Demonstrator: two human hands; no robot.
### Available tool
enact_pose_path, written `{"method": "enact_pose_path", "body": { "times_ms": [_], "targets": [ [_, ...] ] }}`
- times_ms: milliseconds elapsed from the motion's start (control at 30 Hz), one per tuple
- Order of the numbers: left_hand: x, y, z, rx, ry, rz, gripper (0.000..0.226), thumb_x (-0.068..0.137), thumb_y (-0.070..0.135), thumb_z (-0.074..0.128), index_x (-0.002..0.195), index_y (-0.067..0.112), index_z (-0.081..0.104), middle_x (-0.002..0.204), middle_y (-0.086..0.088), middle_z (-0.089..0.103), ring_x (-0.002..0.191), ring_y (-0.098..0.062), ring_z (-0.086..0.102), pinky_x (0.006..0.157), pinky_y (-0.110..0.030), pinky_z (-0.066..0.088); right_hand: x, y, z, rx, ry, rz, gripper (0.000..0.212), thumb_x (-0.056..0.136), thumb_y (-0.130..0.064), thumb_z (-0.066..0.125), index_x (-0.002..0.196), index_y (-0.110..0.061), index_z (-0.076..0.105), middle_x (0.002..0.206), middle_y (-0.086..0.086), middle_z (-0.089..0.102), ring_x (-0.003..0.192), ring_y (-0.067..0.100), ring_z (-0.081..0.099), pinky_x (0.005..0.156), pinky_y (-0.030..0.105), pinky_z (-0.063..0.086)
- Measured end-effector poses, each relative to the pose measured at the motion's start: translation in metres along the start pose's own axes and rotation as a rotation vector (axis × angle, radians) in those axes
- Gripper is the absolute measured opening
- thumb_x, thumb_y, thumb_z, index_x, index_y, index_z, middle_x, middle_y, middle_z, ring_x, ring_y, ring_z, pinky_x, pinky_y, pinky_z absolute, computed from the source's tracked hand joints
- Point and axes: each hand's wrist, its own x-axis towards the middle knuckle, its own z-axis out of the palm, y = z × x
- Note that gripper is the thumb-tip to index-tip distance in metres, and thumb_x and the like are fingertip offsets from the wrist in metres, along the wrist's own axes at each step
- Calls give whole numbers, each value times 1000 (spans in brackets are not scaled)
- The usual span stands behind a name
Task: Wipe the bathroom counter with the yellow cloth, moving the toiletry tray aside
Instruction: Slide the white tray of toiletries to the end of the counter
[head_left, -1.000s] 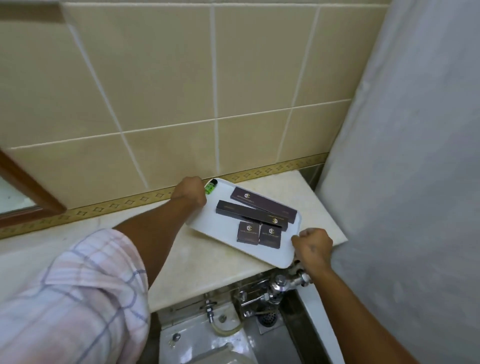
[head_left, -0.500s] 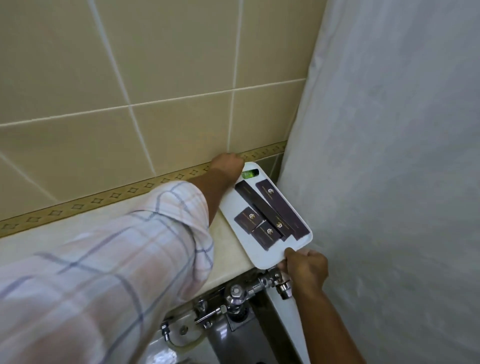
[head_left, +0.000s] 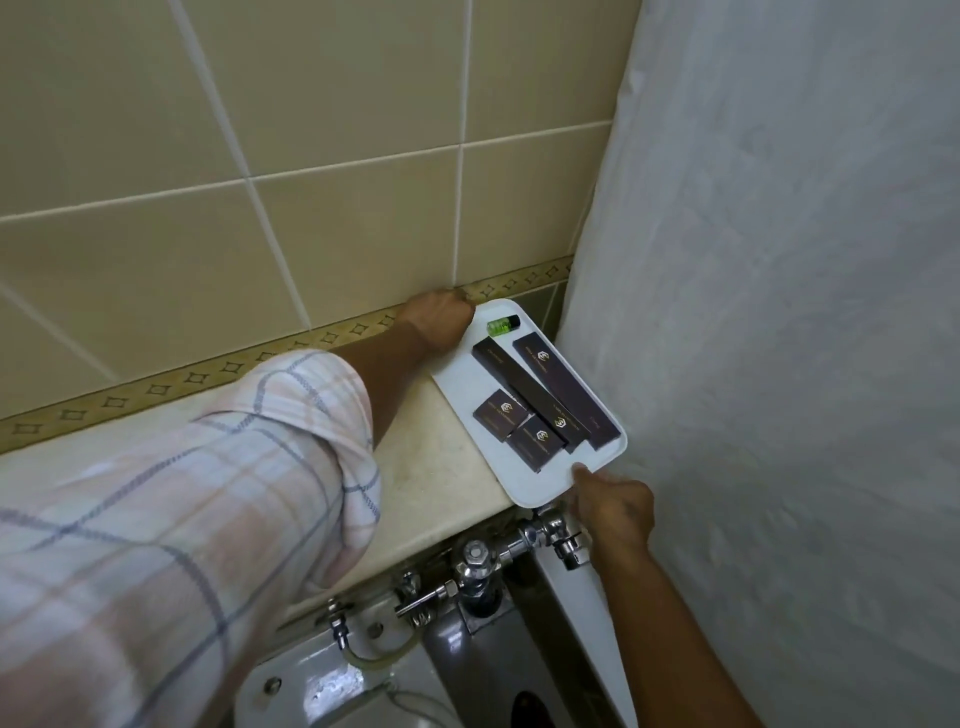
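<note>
- The left hand (head_left: 439, 318) is curled closed on the far corner of the white rectangular plastic toiletry tray (head_left: 467, 387), knuckles against the patterned tile border (head_left: 208, 371).
- The right hand (head_left: 615, 506) grips the tray's near edge, thumb on top of the rim, fingers folded underneath (out of sight).
- The tray lies at the right end of the cream stone bathroom counter (head_left: 431, 467), its near corner overhanging the counter's front edge above the chrome flush valve (head_left: 519, 540).
- On it lie two long dark boxes (head_left: 566, 395), two small dark boxes (head_left: 519, 426) and a small green bottle (head_left: 501, 326).
- The tray's right side is just beside the white shower curtain (head_left: 779, 312); bare counter lies to its left, partly covered by the plaid sleeve (head_left: 182, 493).
</note>
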Motion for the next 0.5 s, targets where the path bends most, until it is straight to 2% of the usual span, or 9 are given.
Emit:
{"method": "enact_pose_path", "body": {
  "times_ms": [100,200,267,333,500],
  "targets": [
    [-38,-24,-12,-7,61,33,42,89,23,52,130,13,51,129,-11,57,114,-32,55,87,-42,48,-22,-7,7,-309,90,-370,60,81,-42,71,123,-3,54,117,18,60,107,36,57,93,45,48],
    [-97,-54,-17,69,124,27,57,87,42,50,137,14,44,140,-10,49,122,-31,49,95,-41,41,-52,-32,41,-548,34,-701,82,86,-52,58,145,-2,30,151,23,34,140,38,28,116,49,24],
    [-151,-79,-18,98,125,-49,66,86,52,47,141,15,40,146,-10,45,129,-30,44,102,-42,37,-77,-53,74,-678,-67,-879,85,89,-56,48,150,-4,19,158,21,19,147,34,14,120,47,10],
    [-207,-103,-16,110,94,-168,75,84,60,41,144,16,35,150,-11,41,135,-31,38,109,-44,32,-104,-68,109,-792,-155,-1040,84,91,-58,40,152,-5,15,161,19,13,149,33,7,121,47,5],
    [-369,-162,-23,83,48,-549,86,83,71,28,150,17,24,156,-13,32,142,-32,29,114,-48,28,-214,-72,187,-916,-389,-1360,82,91,-59,38,151,-8,17,160,18,16,148,34,10,120,48,8]
  ]
}}
